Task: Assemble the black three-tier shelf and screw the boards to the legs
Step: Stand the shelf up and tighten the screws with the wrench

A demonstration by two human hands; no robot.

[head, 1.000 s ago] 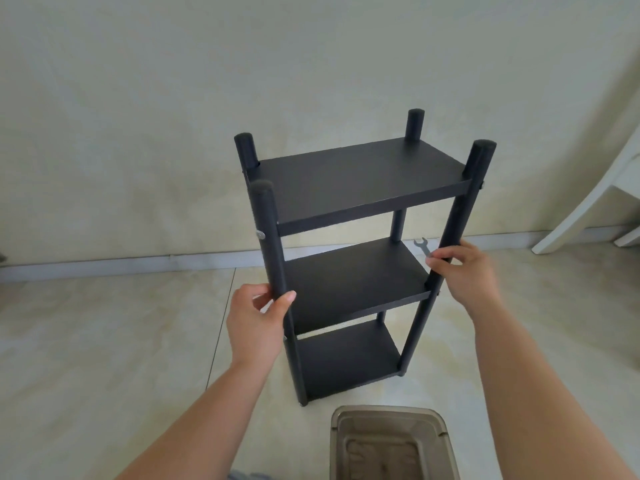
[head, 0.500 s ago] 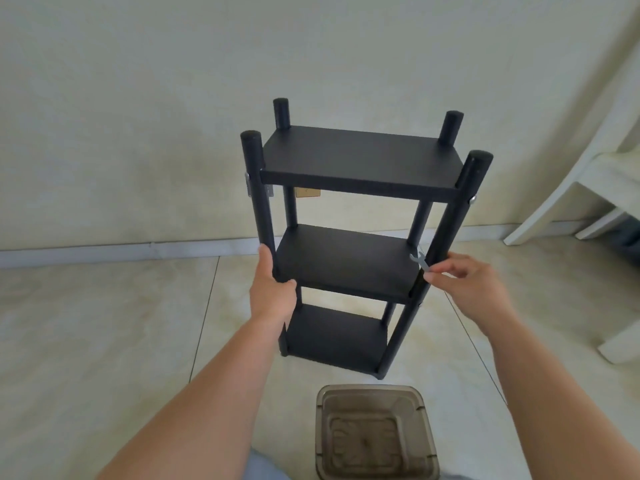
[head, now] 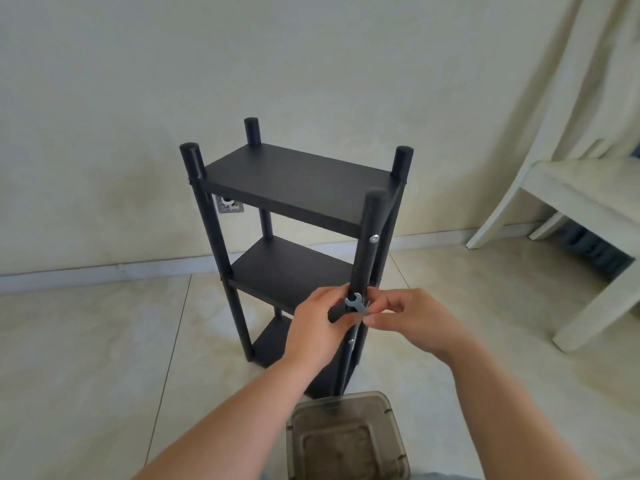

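While upright, shelf (head: 294, 178); wrench (head: 355, 303), right hand (head: 412, 323).

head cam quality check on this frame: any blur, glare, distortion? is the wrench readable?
Head view: soft, even daylight, no harsh glare; only faint shadows on the floor. Wide-angle bending shows at the right edge, where the white chair leans. Slight softness overall; the wrench is small but readable between the left hand and right hand. Black shelf surfaces lose detail.
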